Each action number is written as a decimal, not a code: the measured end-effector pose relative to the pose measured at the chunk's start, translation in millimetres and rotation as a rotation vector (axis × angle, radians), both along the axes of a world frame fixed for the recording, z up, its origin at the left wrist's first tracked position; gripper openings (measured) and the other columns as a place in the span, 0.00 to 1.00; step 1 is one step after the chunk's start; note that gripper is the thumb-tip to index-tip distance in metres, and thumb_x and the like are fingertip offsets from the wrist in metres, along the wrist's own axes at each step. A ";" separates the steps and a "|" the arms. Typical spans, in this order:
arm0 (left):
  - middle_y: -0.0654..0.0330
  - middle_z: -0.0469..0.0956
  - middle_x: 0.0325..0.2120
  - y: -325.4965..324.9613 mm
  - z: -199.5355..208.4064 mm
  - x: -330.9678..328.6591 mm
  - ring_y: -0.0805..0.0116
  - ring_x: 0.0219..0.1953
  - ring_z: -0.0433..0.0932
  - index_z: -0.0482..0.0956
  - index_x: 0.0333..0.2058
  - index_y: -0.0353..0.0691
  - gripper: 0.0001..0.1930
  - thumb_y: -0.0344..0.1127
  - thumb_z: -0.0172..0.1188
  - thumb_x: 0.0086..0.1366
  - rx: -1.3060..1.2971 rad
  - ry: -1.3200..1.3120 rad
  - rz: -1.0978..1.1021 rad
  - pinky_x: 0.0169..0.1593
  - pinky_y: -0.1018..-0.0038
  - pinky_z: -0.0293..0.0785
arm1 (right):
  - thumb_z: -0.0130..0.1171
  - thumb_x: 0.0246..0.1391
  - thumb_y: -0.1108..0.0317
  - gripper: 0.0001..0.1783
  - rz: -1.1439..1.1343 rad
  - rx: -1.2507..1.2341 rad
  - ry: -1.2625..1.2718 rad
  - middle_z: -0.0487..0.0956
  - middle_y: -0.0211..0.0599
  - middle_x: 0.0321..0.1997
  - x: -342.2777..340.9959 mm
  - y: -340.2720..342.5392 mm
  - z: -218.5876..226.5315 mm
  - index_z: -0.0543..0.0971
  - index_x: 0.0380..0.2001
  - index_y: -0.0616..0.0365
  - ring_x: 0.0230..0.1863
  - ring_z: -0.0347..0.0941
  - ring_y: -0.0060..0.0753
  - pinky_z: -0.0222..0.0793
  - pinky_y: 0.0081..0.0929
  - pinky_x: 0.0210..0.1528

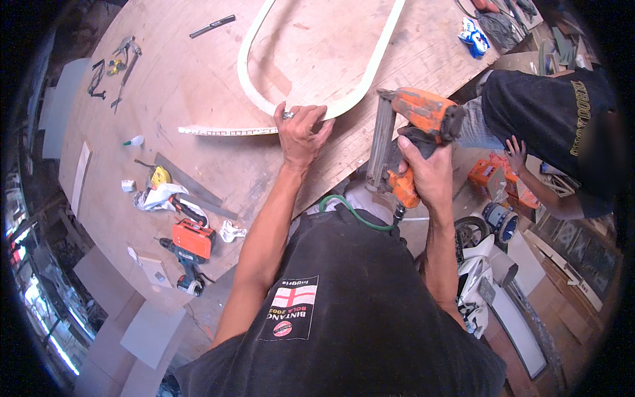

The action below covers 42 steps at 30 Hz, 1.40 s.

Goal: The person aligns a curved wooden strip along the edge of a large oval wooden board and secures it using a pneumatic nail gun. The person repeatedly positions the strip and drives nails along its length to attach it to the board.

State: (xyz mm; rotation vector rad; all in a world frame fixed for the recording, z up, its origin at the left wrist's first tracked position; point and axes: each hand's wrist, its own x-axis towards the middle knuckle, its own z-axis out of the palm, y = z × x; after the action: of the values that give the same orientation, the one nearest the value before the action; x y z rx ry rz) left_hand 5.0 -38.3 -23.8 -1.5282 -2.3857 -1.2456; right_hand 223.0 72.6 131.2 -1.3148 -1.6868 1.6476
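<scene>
A pale U-shaped frame (361, 91) lies on the plywood workbench (165, 79), its rounded end toward me. My left hand (304, 132) is closed over that rounded end. A thin white strip with evenly spaced slots (228, 132) runs out leftward from under the hand; whether the strip joins the frame there is hidden by my fingers. My right hand (431, 173) grips an orange air nail gun (423, 112) by its handle, up beside the bench edge. The gun's long grey magazine stands apart from the frame. A green hose (357, 216) meets the gun near the handle's bottom.
To the left on the bench are a cordless drill (185, 261), an orange-red box (193, 238), a yellow tape measure (159, 176), pliers (123, 46) and a black marker (212, 26). A blue-white packet (473, 38) lies far right. Another person (549, 106) is close on the right.
</scene>
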 end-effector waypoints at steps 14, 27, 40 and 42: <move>0.61 0.88 0.33 10.1 25.6 -9.8 0.62 0.43 0.85 0.89 0.40 0.47 0.14 0.37 0.76 0.54 -0.289 -0.209 -0.074 0.63 0.54 0.61 | 0.62 0.72 0.59 0.30 0.283 -0.052 -0.176 0.80 0.42 0.51 -51.0 -4.6 23.9 0.65 0.66 0.64 0.21 0.73 0.20 0.73 0.23 0.24; 0.45 0.89 0.35 33.2 15.7 -29.5 0.51 0.38 0.90 0.89 0.43 0.35 0.19 0.30 0.77 0.49 -0.252 -0.288 -0.261 0.46 0.64 0.86 | 0.63 0.71 0.56 0.31 0.162 -0.019 -0.110 0.81 0.42 0.51 -28.4 -9.9 23.5 0.66 0.67 0.64 0.21 0.74 0.21 0.73 0.24 0.23; 0.47 0.89 0.33 37.7 17.4 -32.2 0.56 0.35 0.90 0.89 0.39 0.32 0.16 0.31 0.76 0.49 -0.209 -0.344 -0.273 0.45 0.66 0.86 | 0.63 0.70 0.58 0.37 0.332 -0.109 -0.152 0.79 0.46 0.56 -42.0 0.2 22.6 0.58 0.70 0.66 0.20 0.74 0.23 0.75 0.26 0.23; 0.47 0.89 0.33 37.1 16.2 -29.6 0.56 0.35 0.90 0.89 0.38 0.32 0.16 0.31 0.76 0.49 -0.185 -0.313 -0.260 0.44 0.66 0.86 | 0.62 0.70 0.58 0.37 0.368 -0.122 -0.188 0.78 0.46 0.57 -46.9 2.9 21.8 0.57 0.70 0.67 0.20 0.74 0.23 0.75 0.26 0.23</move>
State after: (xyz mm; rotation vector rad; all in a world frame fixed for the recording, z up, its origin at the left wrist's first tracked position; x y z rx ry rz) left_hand -24.7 -1.2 -7.6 -1.8732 -2.6224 -1.4448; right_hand 176.1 75.5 153.0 -1.3078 -2.0683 1.9055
